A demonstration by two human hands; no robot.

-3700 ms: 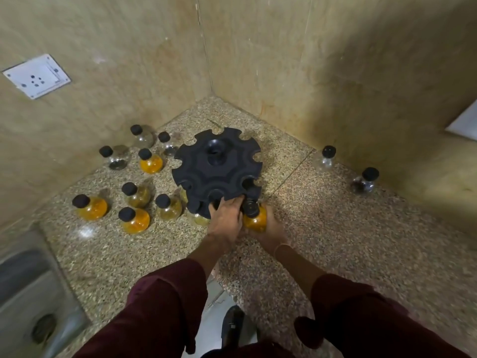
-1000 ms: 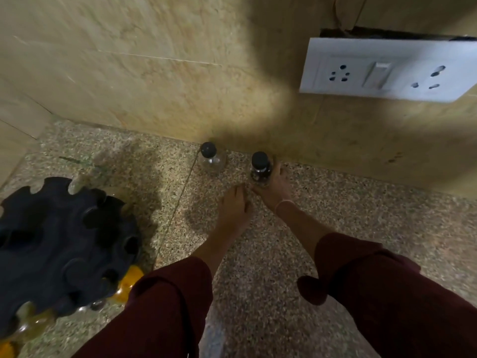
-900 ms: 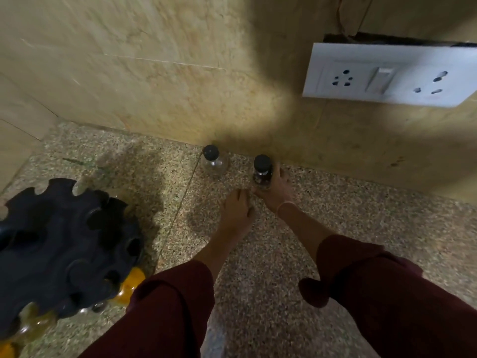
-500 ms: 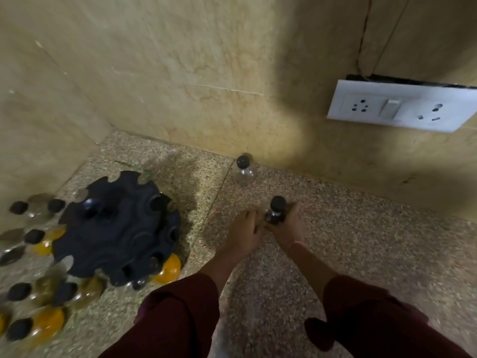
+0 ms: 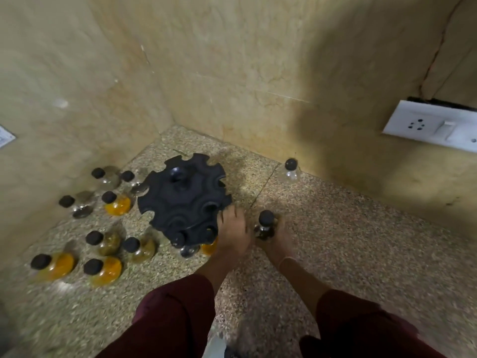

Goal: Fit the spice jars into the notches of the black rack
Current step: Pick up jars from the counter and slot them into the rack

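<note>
The round black rack point(image 5: 184, 200) with notched rim stands on the speckled counter near the corner. An orange-filled jar point(image 5: 207, 248) and a clear jar point(image 5: 188, 251) hang in its near notches. My right hand point(image 5: 277, 237) holds a dark-filled, black-capped spice jar point(image 5: 264, 226) just right of the rack. My left hand point(image 5: 232, 232) rests against the rack's near right edge, fingers on its rim. Several loose jars stand left of the rack, among them an orange jar point(image 5: 117, 204) and a greenish jar point(image 5: 104, 241).
One clear jar point(image 5: 291, 169) stands alone by the back wall. A white socket plate point(image 5: 433, 125) sits on the right wall, another socket plate point(image 5: 5, 136) at the left edge. Walls close in the corner behind the rack. Bare counter point(image 5: 361, 249) lies to the right.
My right hand lifted the dark jar from beside the back wall and carried it left to the rack. My left hand moved onto the rack's edge. The view swung left.
</note>
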